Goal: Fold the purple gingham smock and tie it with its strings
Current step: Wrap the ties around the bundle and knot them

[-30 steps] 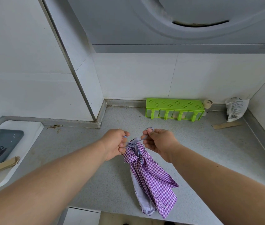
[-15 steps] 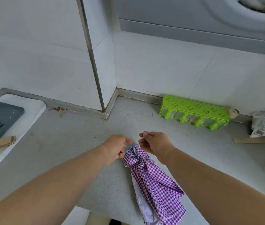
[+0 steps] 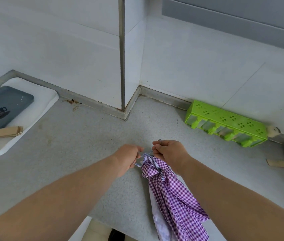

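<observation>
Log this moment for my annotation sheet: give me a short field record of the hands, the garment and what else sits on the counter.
left hand: pinches a thin string end
right hand: pinches the other string end
purple gingham smock: bunched into a long bundle, top end between the hands, lower end past the counter edge
strings: stretched between both hands at the bundle's top
grey speckled counter: under the smock
green plastic rack: against the back wall
white tray: far left, holds a dark grey slab

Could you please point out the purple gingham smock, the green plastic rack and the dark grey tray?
Purple gingham smock (image 3: 171, 193): head view, middle of the bundled cloth.
Green plastic rack (image 3: 228, 119): head view, perforated top.
Dark grey tray (image 3: 5, 106): head view, flat centre.
</observation>
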A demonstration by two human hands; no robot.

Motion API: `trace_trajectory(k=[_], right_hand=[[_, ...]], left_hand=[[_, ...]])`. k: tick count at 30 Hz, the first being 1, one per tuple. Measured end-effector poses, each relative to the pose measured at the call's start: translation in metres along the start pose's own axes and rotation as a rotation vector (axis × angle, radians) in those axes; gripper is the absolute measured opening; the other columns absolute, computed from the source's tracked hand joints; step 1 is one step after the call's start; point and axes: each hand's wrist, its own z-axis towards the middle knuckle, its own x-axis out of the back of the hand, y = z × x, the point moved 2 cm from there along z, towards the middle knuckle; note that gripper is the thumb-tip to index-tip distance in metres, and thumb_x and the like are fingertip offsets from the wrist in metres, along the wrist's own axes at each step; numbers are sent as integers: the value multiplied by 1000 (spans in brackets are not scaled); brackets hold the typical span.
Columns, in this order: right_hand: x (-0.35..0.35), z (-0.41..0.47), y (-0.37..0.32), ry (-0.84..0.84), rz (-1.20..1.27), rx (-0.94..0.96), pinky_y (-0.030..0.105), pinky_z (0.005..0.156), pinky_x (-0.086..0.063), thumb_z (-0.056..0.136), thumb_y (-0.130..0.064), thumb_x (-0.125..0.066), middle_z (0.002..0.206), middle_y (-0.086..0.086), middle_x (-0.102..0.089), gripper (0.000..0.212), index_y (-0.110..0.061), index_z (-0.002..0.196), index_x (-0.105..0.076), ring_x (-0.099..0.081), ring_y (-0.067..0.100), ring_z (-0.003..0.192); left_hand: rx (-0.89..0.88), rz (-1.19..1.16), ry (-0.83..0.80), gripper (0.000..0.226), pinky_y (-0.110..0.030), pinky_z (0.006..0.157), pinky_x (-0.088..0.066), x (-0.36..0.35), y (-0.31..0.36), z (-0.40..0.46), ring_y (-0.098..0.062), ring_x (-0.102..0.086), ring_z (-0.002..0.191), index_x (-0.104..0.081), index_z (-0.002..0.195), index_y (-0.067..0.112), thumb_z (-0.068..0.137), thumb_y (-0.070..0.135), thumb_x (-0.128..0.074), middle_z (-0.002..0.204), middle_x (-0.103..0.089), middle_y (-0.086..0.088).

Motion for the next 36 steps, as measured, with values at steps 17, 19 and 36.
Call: trace_trajectory(k=[17,19,36], right_hand=[[-9,10,8,139,-82,85,33,79,-65,96,-4,-70,85,6,-79,9,-12,99,-74,-78,19,83],[-12,12,4,143,-58,87,33,78,-65,97,0,-66,82,6,-79,15,-12,97,-75,-78,18,80],[-49,-20,-20,-192,-1068,487,34,82,-53,100,-28,-62,100,-3,-66,17,-20,108,-75,-64,16,92]], left_hand=[[-3,-319,-196,35,-22,49,-23,15,-22,4,-10,-31,46,-68,110,13,108,6,-34,55,-39,5],[10,-298,-243,33,-24,50,-21,16,-21,4,-10,-29,48,-68,108,11,108,9,-34,57,-36,4],[99,-267,-366,52,-28,50,-16,16,-18,6,-13,-19,52,-44,60,22,108,42,-38,61,-25,4]])
